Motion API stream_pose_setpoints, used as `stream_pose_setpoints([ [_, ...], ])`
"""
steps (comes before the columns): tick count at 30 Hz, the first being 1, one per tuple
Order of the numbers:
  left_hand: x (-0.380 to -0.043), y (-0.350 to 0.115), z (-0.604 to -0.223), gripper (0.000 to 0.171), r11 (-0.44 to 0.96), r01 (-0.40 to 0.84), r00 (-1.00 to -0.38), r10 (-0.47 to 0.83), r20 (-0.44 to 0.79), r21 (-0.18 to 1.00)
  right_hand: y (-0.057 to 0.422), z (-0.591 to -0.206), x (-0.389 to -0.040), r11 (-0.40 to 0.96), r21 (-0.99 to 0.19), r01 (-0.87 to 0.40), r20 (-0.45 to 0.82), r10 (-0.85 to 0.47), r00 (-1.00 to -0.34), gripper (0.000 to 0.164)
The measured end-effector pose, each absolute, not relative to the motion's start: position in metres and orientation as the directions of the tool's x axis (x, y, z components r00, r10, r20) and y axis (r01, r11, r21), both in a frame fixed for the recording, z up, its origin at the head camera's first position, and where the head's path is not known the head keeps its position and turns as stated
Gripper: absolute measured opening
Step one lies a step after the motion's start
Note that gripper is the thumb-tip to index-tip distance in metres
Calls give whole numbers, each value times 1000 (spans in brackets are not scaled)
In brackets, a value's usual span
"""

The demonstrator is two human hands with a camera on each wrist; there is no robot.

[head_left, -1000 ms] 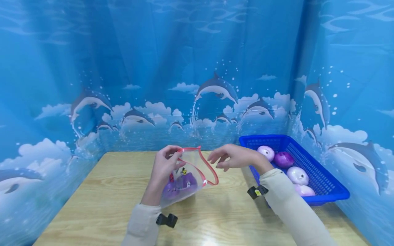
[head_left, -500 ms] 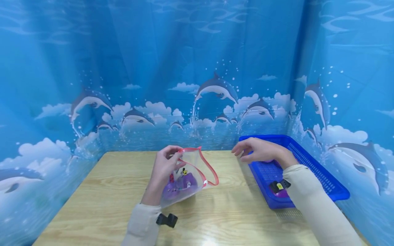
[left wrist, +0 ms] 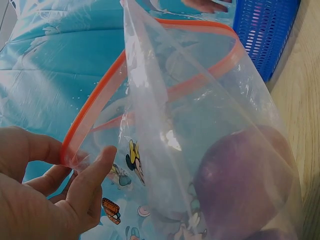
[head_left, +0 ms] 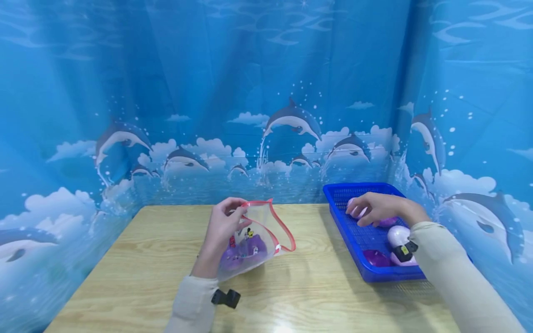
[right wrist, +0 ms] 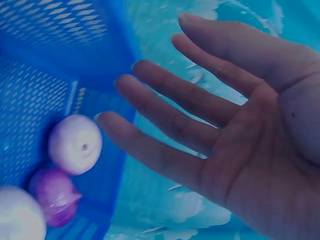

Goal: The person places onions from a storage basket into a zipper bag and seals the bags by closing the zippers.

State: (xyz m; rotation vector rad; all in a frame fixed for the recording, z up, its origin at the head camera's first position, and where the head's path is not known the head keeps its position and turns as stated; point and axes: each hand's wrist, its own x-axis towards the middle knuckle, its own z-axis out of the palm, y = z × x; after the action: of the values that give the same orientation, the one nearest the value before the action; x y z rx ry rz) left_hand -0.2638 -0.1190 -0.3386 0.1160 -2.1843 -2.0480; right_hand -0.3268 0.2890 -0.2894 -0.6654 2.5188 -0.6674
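At the middle of the table, my left hand point(head_left: 225, 219) pinches the rim of a clear plastic zip bag point(left wrist: 165, 105) between thumb and fingers. The bag has an orange-red zip edge and cartoon prints, and its mouth gapes toward the right. Inside it lie purple, onion-like round things point(left wrist: 245, 180), seen blurred through the plastic. My right hand point(head_left: 376, 208) is over the blue basket point(head_left: 391, 275) in the head view, fingers spread with nothing in them. Below it in the basket are a glossy purple onion point(right wrist: 55, 197) and a pale, pinkish-white one point(right wrist: 75, 145).
More onions lie in the basket near its front, one white point(head_left: 399, 236) and one dark purple point(head_left: 376, 258). The basket stands at the right of the wooden table point(head_left: 308, 286). A dolphin-printed blue curtain point(head_left: 233, 92) hangs behind and at both sides.
My right hand has moved right, from beside the bag's mouth to over the basket. My left hand keeps its grip on the bag in the same spot.
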Motion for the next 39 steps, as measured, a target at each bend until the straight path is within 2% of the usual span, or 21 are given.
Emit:
stream_pose_setpoints([
  [6,-263,-120,-340,22,65,49,-986,-158,59,997,301,-306,-331,824,-513,-240,-434,-490,-756,45],
  [13,-262,-120,-340,22,66,54,-986,-155,63,996,306,-325,-331,894,-444,-60,-583,-339,-738,45],
  [18,-262,-121,-340,22,76,48,-986,-155,60,996,304,-329,-335,919,-392,-31,-638,-297,-710,42],
  [25,-262,-122,-339,21,75,46,-986,-159,57,996,303,-337,-344,919,-387,74,-708,-245,-662,45],
  [33,-263,-121,-339,21,73,52,-985,-158,63,996,304,-351,-350,958,-284,23,-763,-211,-611,45],
  [39,-262,-121,-339,21,78,57,-986,-153,68,995,308,-355,-351,944,-330,9,-759,-260,-597,38],
])
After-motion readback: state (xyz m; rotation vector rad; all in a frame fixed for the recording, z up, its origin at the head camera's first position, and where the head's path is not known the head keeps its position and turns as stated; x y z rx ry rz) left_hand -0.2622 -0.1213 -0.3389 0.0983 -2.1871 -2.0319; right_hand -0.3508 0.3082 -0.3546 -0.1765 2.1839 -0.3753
